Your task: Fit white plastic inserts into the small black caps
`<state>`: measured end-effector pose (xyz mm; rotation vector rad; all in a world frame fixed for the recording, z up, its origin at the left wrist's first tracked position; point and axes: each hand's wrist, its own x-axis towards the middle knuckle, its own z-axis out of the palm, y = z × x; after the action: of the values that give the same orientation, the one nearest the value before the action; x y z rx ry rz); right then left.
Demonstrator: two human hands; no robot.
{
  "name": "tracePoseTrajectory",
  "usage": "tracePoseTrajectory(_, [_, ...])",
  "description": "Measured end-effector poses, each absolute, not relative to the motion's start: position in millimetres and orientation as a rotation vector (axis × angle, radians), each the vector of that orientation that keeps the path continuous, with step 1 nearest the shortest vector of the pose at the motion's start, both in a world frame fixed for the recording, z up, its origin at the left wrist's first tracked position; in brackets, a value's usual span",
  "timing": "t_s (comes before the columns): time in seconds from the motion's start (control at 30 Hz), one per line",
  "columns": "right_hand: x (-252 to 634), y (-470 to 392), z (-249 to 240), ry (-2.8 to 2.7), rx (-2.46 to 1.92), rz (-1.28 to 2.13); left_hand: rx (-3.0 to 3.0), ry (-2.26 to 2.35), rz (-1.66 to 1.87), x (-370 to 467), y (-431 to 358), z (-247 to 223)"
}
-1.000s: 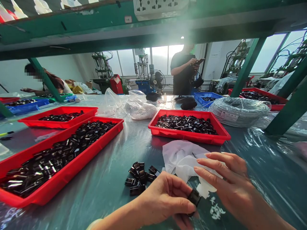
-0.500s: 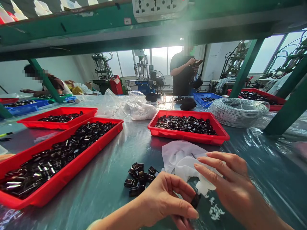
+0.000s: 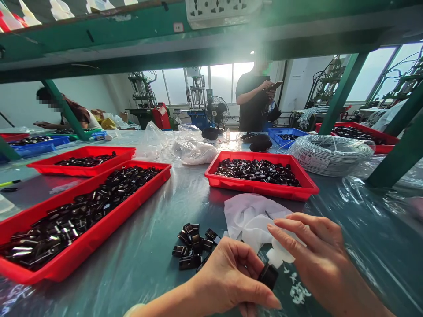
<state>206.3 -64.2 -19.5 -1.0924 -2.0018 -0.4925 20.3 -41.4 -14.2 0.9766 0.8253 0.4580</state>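
Note:
A small glossy black part [image 3: 268, 276] is pinched between the thumb and fingers of my left hand [image 3: 231, 277], low in front of me. Right of it hovers my right hand [image 3: 317, 251], fingers stretched out over the edge of a crumpled white cloth [image 3: 246, 215]; its thumb is hidden. A thin dark pointed thing [image 3: 269, 215] shows by its fingertips, and I cannot tell whether they touch it. Between the hands is a white translucent piece [image 3: 275, 257], with small white scraps [image 3: 299, 293] below it. Several similar black parts [image 3: 190, 262] lie in a loose pile left of my left hand.
Red trays of black parts stand at the left [image 3: 109, 224], behind it [image 3: 82, 171], and ahead [image 3: 264, 191]. A coil of pale wire [image 3: 330, 156] lies right of the front tray. Green shelf posts [image 3: 388, 169] frame the table. Two people [image 3: 253, 101] are beyond it.
The black part in my left hand has turned and shows more of its face. My right hand stays nearly in place, fingers still extended.

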Motion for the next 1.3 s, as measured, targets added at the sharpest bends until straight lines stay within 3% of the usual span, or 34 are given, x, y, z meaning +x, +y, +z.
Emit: tracePoseTrajectory(1.3, [222, -60, -14, -2.15, -0.926, -0.505, 0.992, 0.823, 0.473, 16, -42, -12])
